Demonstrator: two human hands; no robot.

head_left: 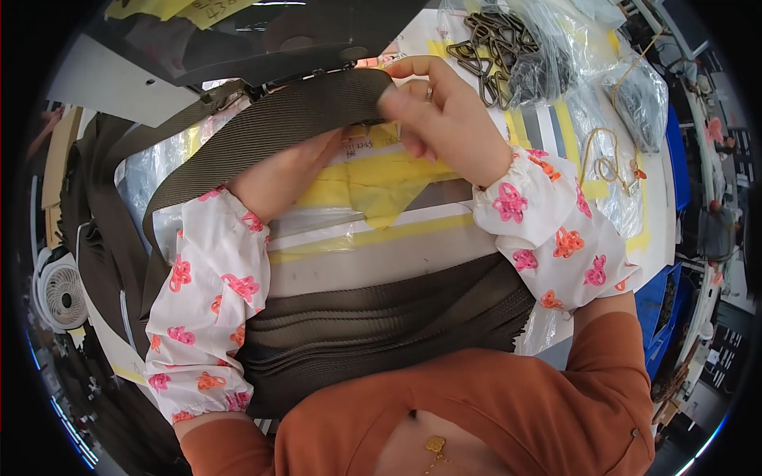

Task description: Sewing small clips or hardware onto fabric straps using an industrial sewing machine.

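A wide dark olive-brown webbing strap (270, 127) arches from the left across to the middle, just under a dark machine head (262, 47). My right hand (444, 115) is at the strap's right end, thumb and forefinger closed on it, a ring on one finger. My left hand (298, 166) reaches beneath the strap from the near side. The webbing covers most of its fingers, so their grip does not show. Printed floral sleeve covers (548, 222) are on both my forearms.
Stacked dark webbing strips (381, 325) lie along the near table edge. More webbing (107, 198) hangs at the left, by a white fan (62, 289). Triangular metal rings (496, 51) sit at the back right beside clear plastic bags (639, 95). Yellow tape (381, 186) covers parts of the table.
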